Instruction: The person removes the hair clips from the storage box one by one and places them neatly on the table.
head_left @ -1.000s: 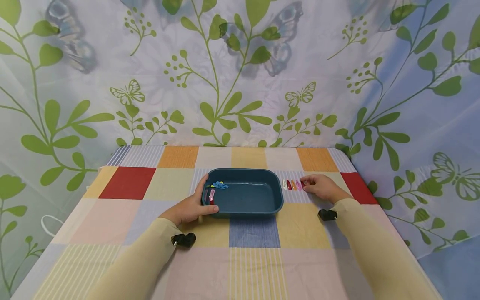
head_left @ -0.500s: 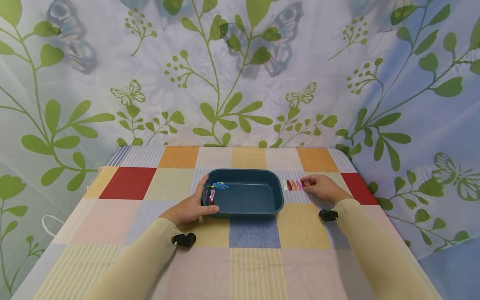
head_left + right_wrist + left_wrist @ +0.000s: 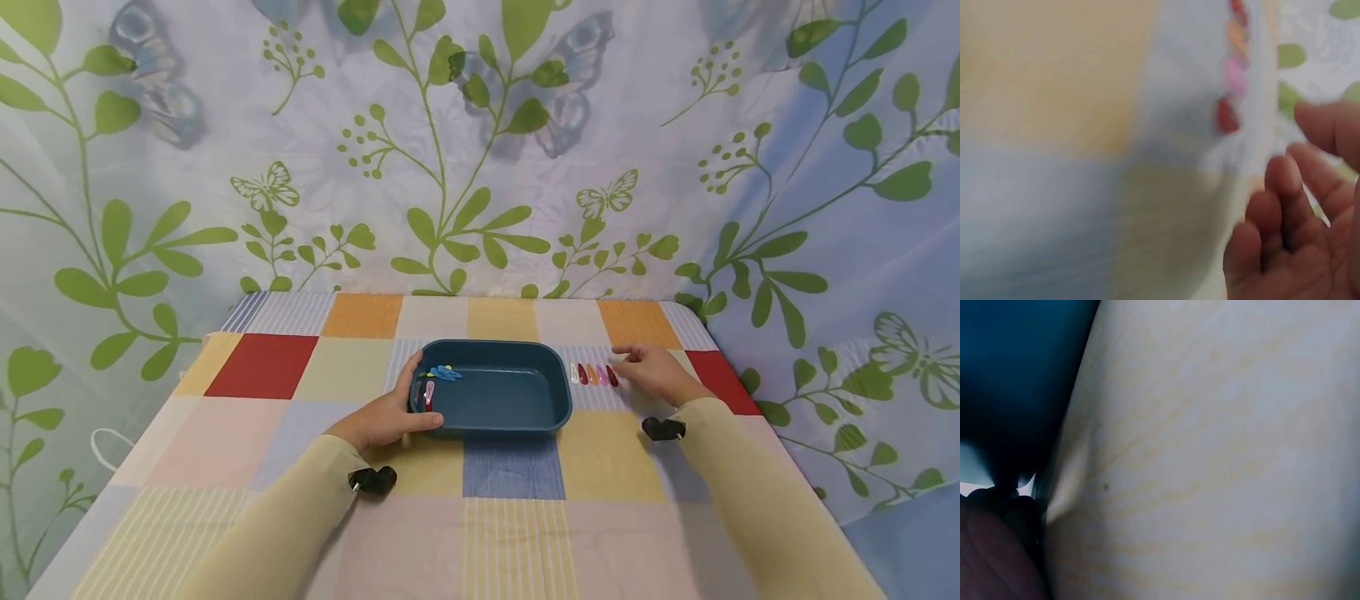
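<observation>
1. The row of hair clips [image 3: 592, 374] lies on a striped square of the checked tablecloth [image 3: 600, 454], just beside the right end of the blue tray [image 3: 491, 388]. I count about 5 small snap clips side by side, from white through red, orange and pink to a dark red one nearest the right hand. In the blurred right wrist view they show as a red clip [image 3: 1227, 116], a pink one and an orange one.

2. The right hand [image 3: 654, 372] hovers just right of the row, released, with fingers loosely extended and nothing held; its fingertips [image 3: 1285, 172] are near the dark red clip but apart from it.

3. More clips [image 3: 438, 377] are in the left end of the tray: blue and yellow ones on the floor, and a pink one by the rim.

4. The left hand [image 3: 390, 412] grasps the tray's left end, thumb along the near wall and fingers curled over the rim. The left wrist view shows only sleeve and dark blue blur.

5. To do the pick well, I would judge: pinch the end clip by its edges, lift straight, avoid nudging its neighbours, and keep the tray braced.

6. No brand, label or writing is readable; the backdrop [image 3: 480, 150] shows only leaves and butterflies.
</observation>
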Action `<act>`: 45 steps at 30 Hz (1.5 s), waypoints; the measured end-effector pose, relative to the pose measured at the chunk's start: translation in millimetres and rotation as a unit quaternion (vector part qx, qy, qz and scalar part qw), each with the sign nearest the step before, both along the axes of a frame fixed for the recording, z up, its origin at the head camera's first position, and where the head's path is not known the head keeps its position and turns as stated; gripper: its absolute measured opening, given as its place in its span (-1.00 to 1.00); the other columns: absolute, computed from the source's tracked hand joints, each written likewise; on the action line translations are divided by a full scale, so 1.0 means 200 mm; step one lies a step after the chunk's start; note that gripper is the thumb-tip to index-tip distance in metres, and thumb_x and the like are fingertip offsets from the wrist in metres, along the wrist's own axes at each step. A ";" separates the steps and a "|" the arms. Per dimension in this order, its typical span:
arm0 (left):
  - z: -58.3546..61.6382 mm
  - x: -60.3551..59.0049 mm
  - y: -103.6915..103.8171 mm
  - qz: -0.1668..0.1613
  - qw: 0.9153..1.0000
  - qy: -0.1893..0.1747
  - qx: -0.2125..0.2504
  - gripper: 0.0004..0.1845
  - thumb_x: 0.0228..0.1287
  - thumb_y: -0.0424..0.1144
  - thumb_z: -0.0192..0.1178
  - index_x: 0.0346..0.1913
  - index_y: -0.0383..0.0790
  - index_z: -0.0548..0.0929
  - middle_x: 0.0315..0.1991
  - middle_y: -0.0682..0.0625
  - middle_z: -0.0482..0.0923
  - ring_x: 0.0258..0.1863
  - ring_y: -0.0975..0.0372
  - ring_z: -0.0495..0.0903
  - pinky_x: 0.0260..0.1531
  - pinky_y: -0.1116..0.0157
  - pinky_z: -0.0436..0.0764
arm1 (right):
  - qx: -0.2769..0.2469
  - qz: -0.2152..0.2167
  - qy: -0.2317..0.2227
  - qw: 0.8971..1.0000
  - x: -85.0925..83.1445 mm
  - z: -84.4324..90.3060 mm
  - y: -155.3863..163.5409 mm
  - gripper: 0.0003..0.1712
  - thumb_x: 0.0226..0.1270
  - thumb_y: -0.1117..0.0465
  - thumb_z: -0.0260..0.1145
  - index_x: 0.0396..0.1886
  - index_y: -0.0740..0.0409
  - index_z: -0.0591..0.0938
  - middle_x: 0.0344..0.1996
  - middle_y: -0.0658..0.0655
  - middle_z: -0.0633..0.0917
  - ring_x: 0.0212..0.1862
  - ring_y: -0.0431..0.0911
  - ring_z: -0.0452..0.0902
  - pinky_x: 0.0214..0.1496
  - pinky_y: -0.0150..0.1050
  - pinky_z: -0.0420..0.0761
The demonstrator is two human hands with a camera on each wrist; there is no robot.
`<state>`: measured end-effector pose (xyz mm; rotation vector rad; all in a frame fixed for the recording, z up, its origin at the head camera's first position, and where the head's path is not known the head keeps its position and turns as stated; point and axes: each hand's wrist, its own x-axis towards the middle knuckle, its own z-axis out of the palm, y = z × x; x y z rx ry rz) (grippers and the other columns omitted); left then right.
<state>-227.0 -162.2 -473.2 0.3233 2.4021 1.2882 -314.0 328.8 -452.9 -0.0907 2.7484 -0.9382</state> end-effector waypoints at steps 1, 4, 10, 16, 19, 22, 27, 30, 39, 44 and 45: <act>0.00 0.00 0.00 0.001 1.000 0.000 -0.001 0.31 0.24 0.24 0.44 0.69 0.36 -0.41 0.63 -0.29 0.10 0.46 -0.18 0.36 0.48 -0.25 0.30 | -0.005 0.002 0.014 1.000 -0.01 0.02 -0.02 -0.38 0.53 0.04 0.31 0.45 0.24 0.53 0.03 0.33 0.67 -0.04 0.11 0.50 -0.14 -0.20 0.52; 0.01 -0.01 0.00 0.002 1.000 0.003 -0.005 0.31 0.22 0.25 0.45 0.69 0.37 -0.40 0.61 -0.28 0.14 0.43 -0.18 0.38 0.47 -0.24 0.32 | -0.002 0.027 0.060 0.998 -0.02 0.11 -0.10 -0.42 0.54 0.07 0.31 0.43 0.26 0.55 -0.04 0.27 0.68 -0.07 0.08 0.53 -0.12 -0.18 0.53; 0.02 -0.02 0.01 -0.001 1.000 0.009 -0.013 0.36 0.17 0.27 0.48 0.69 0.34 -0.41 0.57 -0.29 0.20 0.38 -0.19 0.44 0.44 -0.25 0.36 | 0.009 0.104 0.072 0.992 -0.03 0.26 -0.39 -0.47 0.57 0.04 0.31 0.42 0.09 0.59 0.06 0.18 0.75 0.07 0.06 0.64 0.07 -0.05 0.63; 0.02 -0.02 0.01 0.000 1.000 0.009 -0.016 0.35 0.17 0.28 0.48 0.69 0.35 -0.39 0.58 -0.29 0.21 0.36 -0.16 0.46 0.45 -0.23 0.36 | 0.000 0.200 0.063 0.978 -0.01 0.31 -0.70 -0.51 0.57 0.12 0.32 0.41 0.10 0.62 0.10 0.15 0.77 0.13 0.03 0.68 0.22 0.04 0.65; 0.01 -0.02 0.02 0.000 1.000 0.008 -0.011 0.34 0.18 0.26 0.48 0.69 0.36 -0.39 0.57 -0.29 0.21 0.36 -0.17 0.46 0.47 -0.23 0.34 | 0.003 0.236 0.062 0.970 -0.02 0.29 -0.84 -0.55 0.56 0.15 0.34 0.37 0.10 0.66 0.08 0.12 0.80 0.11 0.00 0.71 0.21 0.01 0.67; 0.01 -0.03 0.02 -0.004 1.000 0.006 -0.006 0.32 0.21 0.23 0.47 0.68 0.37 -0.41 0.58 -0.28 0.21 0.37 -0.17 0.45 0.49 -0.24 0.30 | 0.019 0.269 0.061 0.961 -0.02 0.28 -0.96 -0.57 0.54 0.17 0.36 0.34 0.07 0.69 0.02 0.08 0.82 0.04 -0.06 0.72 0.17 -0.05 0.68; 0.00 -0.02 0.02 -0.007 1.000 0.003 -0.004 0.32 0.24 0.21 0.46 0.68 0.37 -0.42 0.60 -0.28 0.18 0.38 -0.16 0.45 0.51 -0.24 0.27 | 0.049 0.322 0.058 0.944 -0.02 0.26 -1.12 -0.57 0.53 0.22 0.36 0.34 0.08 0.69 0.01 0.11 0.80 0.05 -0.05 0.68 0.20 -0.07 0.66; 0.01 -0.01 0.01 -0.008 1.000 0.000 0.000 0.32 0.24 0.22 0.45 0.68 0.36 -0.43 0.61 -0.27 0.18 0.38 -0.15 0.45 0.51 -0.25 0.27 | 0.060 0.344 0.050 0.936 -0.02 0.25 -1.19 -0.56 0.53 0.24 0.36 0.35 0.08 0.68 0.06 0.13 0.79 0.11 -0.04 0.69 0.25 -0.07 0.66; 0.01 -0.01 -0.01 -0.012 1.000 -0.001 0.007 0.31 0.27 0.17 0.45 0.69 0.31 -0.44 0.61 -0.30 0.16 0.35 -0.11 0.48 0.51 -0.20 0.30 | 0.086 0.366 0.031 0.926 -0.05 0.16 -1.34 -0.58 0.51 0.24 0.37 0.32 0.01 0.71 0.06 0.05 0.79 0.09 -0.11 0.68 0.21 -0.14 0.65; 0.02 0.00 -0.01 -0.014 1.000 0.004 0.005 0.33 0.26 0.20 0.45 0.69 0.30 -0.45 0.64 -0.32 0.10 0.38 -0.14 0.48 0.51 -0.18 0.31 | 0.097 0.383 0.025 0.918 -0.06 0.11 -1.41 -0.58 0.51 0.24 0.36 0.32 0.01 0.71 0.09 0.03 0.79 0.12 -0.12 0.67 0.28 -0.14 0.63; 0.02 0.00 -0.01 -0.014 1.000 0.005 0.006 0.33 0.26 0.20 0.45 0.69 0.29 -0.45 0.65 -0.33 0.08 0.39 -0.14 0.47 0.51 -0.19 0.30 | 0.099 0.387 0.024 0.916 -0.06 0.11 -1.42 -0.57 0.51 0.24 0.36 0.32 0.02 0.71 0.10 0.03 0.79 0.13 -0.12 0.67 0.30 -0.14 0.62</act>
